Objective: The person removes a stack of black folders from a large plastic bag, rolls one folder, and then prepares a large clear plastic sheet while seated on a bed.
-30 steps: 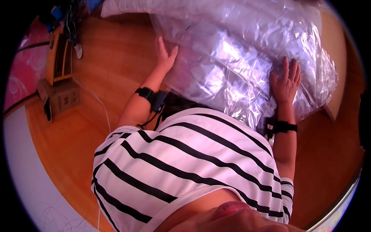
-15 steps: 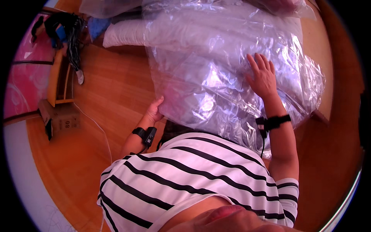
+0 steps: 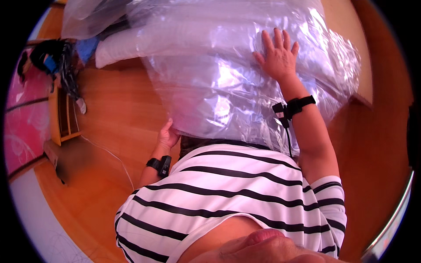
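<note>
A large clear plastic bag [image 3: 193,98] spreads across the space in front of me, creased and shiny. A long white padded roll, like a quilt or pillow [image 3: 118,46], runs under and along its far part; what it is exactly I cannot make out. My right hand [image 3: 278,59] lies palm down on the plastic, over the white padding, fingers spread. At the bag's near left edge, my left hand [image 3: 169,135] pinches the plastic with the thumb up; its fingers are partly hidden. Both wrists wear black straps with small boxes.
At the far left are dark clothes and what looks like a leg in striped trousers [image 3: 68,79] with a pale sock. A yellow wooden frame [image 3: 66,114] stands by pink panels [image 3: 28,131]. A white cable [image 3: 109,153] crosses the wooden floor [image 3: 118,96]. A tan board edge [image 3: 357,52] lies right of the bag.
My right hand has moved farther away and a little left across the plastic, fingers now wider apart. My left hand stays at the bag's near left edge. The view has shifted slightly.
</note>
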